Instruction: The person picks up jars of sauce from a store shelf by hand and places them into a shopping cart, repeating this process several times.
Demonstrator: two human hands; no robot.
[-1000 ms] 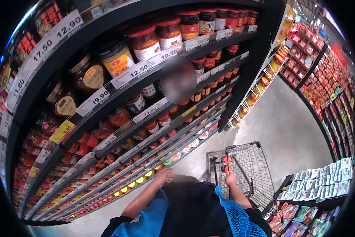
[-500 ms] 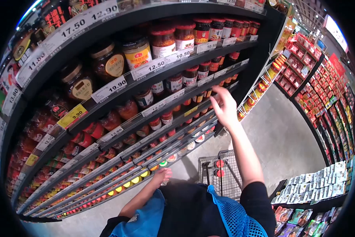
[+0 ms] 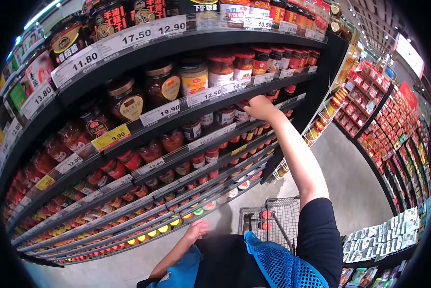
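Observation:
My right hand reaches into a middle shelf, its fingers closed over the top of a dark sauce jar with a pale label. The hand covers most of that jar's lid. Beside it on the same shelf stand another dark jar and a labelled can-shaped jar. Low in front of my body, my left hand hangs with loosely spread, slightly blurred fingers and holds nothing. It is near the lower shelf edges without visibly touching them.
A wire shopping cart stands on the floor at my right, with red-lidded jars in it. Price tags line the curved shelf fronts. A hanging wire rack is at the shelf's end. More stocked shelves stand across the aisle.
My right hand has moved left and inward from in front of the shelves onto a jar. The view has shifted, so the shelves appear lower. My left hand stays low.

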